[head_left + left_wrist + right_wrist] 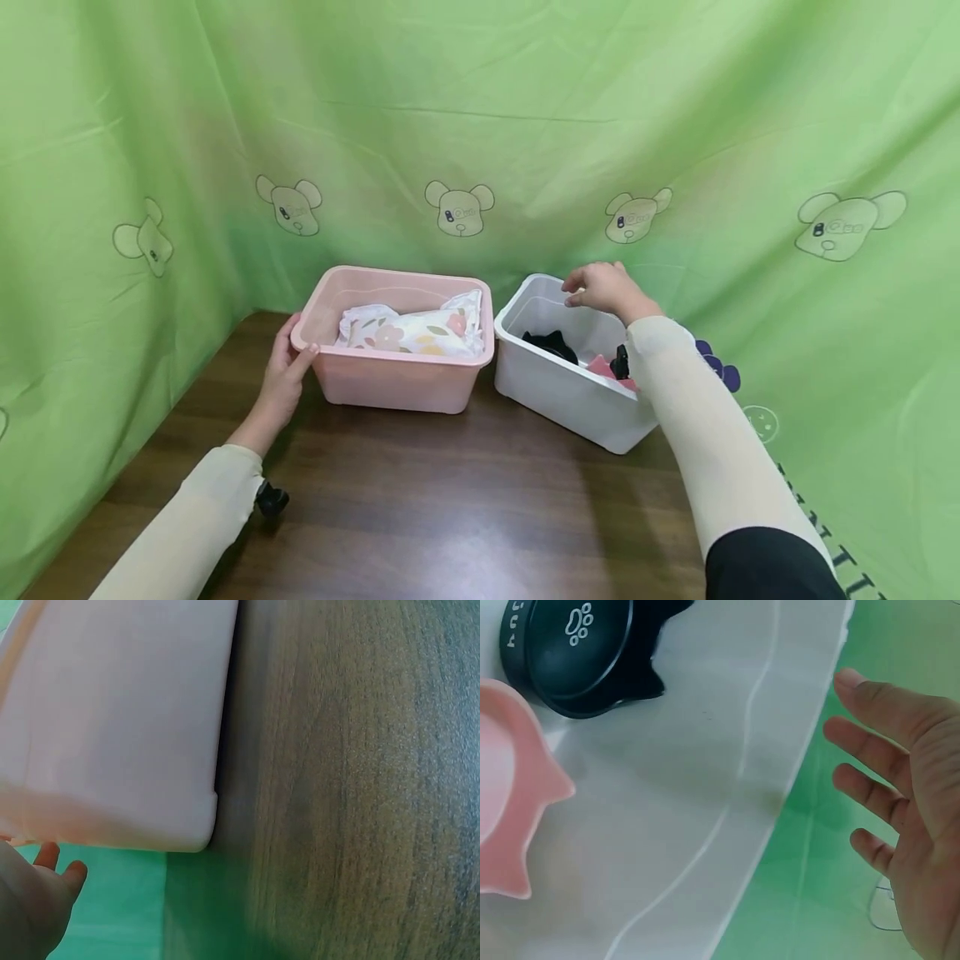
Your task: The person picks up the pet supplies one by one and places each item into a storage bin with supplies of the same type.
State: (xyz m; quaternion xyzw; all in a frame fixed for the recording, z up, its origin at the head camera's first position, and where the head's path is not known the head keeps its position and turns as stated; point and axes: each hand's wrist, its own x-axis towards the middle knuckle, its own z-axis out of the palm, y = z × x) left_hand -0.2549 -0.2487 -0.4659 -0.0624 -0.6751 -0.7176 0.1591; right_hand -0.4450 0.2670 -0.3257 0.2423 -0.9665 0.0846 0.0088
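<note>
In the head view, my left hand (283,375) holds the left end of the pink plastic bin (397,383), thumb at the front corner and fingers along the side rim. A small white floral pillow with a frilled edge (412,331) lies inside it. My right hand (606,288) hovers over the far rim of the white bin (562,392), fingers loosely bent and nothing in them. Inside that bin lie a black cat-eared bowl (581,652) with a white paw print and a pink cat-eared bowl (525,795). My right forearm hides part of the white bin.
Both bins stand on a brown wooden table (420,492), their near corners side by side. Behind them hangs a green curtain (480,108) with bear-head prints. A small black device (272,498) sits at my left wrist.
</note>
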